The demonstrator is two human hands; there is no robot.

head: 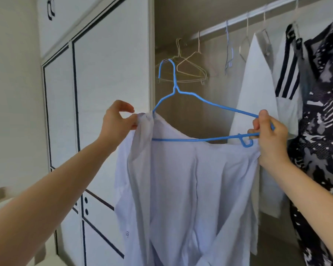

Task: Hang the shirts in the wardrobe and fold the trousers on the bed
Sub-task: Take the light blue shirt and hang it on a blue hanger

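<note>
A pale blue shirt [181, 185] hangs in front of me, partly on a blue wire hanger [198, 98]. My left hand [117, 120] pinches the shirt's shoulder at the hanger's left end. My right hand [267, 135] grips the hanger's right end together with the shirt's other edge just below it. The hanger's right arm is bare; the left arm is inside the fabric. Its hook is held up in front of the open wardrobe, below the rail [244, 16].
Several empty wire hangers [192, 62] hang on the rail's left part. A white shirt [256, 89], a striped garment [288, 73] and a black patterned garment [323, 121] hang at the right. White wardrobe doors [108, 73] stand to the left.
</note>
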